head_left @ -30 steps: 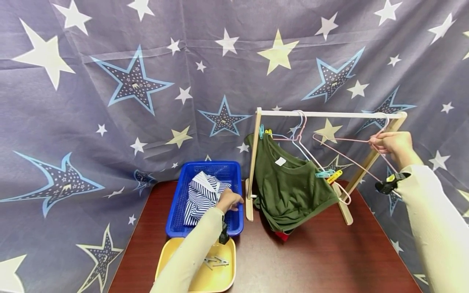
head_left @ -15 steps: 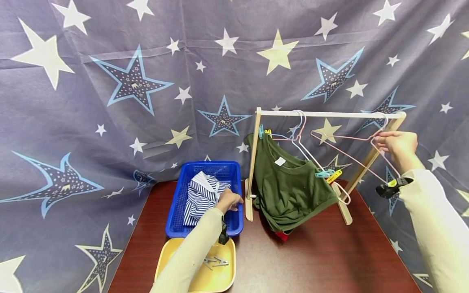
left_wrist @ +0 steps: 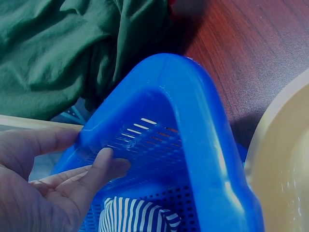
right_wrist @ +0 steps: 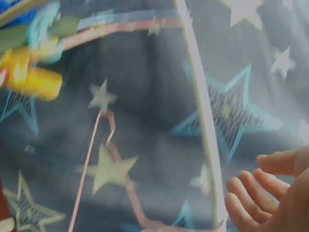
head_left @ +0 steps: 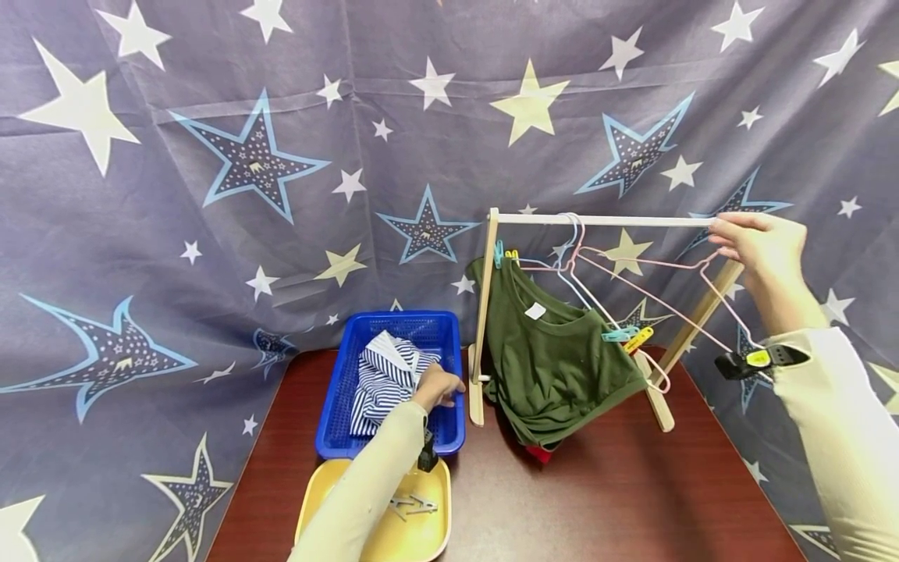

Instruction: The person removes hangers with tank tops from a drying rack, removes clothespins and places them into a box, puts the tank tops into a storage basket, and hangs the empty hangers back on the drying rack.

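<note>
My left hand [head_left: 438,386] rests at the right rim of a blue plastic basket [head_left: 460,336]. In the left wrist view its thumb lies at the rim and its fingers extend inside, spread apart, holding nothing. A blue-and-white striped garment [head_left: 382,382] lies in the basket. My right hand [head_left: 765,246] is at the right end of the white rail [head_left: 632,221], fingers loosely bent with nothing visible between them in the right wrist view. Just below it hangs a pink hanger [head_left: 653,260]; its hook is hidden by the hand in the head view.
On the wooden rack a green shirt [head_left: 562,367] hangs from hangers, clipped with turquoise and yellow clothespins [head_left: 637,340]. A yellow tray [head_left: 444,538] with grey clothespins [head_left: 421,505] stands before the basket. A starred curtain [head_left: 281,234] forms the backdrop.
My right hand has let go of the pink hanger's neck and moved up to the rail's end. The hanger has shifted left. My left hand has stayed at the basket rim.
</note>
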`<state>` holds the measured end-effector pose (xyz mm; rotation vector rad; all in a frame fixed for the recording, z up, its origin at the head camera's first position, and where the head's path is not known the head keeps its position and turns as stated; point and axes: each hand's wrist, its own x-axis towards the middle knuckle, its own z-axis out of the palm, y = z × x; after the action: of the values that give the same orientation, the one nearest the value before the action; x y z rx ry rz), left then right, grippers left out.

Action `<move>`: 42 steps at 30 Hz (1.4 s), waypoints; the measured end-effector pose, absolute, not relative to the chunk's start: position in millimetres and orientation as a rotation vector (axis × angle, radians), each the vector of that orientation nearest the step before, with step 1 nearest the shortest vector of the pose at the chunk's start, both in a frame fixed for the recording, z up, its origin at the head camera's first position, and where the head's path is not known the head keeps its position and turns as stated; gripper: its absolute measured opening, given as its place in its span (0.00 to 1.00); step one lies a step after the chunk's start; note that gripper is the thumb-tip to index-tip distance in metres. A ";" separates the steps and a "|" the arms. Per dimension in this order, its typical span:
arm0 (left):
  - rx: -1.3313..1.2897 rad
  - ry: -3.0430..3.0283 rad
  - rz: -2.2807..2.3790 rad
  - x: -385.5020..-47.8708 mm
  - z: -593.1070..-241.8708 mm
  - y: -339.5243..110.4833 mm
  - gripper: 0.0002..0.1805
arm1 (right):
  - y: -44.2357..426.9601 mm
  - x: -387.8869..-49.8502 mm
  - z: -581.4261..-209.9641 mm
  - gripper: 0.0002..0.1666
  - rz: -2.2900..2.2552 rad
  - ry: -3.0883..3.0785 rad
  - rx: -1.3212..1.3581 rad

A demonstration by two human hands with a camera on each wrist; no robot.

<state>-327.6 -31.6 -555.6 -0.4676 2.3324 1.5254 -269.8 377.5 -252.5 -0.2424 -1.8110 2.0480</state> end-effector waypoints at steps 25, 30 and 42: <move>-0.492 2.350 1.518 -325.5 -555.4 -31.7 0.19 | 267.9 -288.8 -275.1 0.29 1.985 -2.678 0.004; -0.471 2.357 1.532 -327.4 -560.0 -32.4 0.18 | 260.9 -294.7 -285.8 0.31 1.936 -2.708 -0.001; -0.474 2.368 1.508 -328.2 -561.1 -30.9 0.19 | 253.8 -299.9 -304.4 0.28 1.871 -2.682 -0.027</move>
<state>-328.2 -30.9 -561.1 -0.4737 2.3680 1.5080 -299.9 253.8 -304.4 -0.0269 -2.6824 1.8713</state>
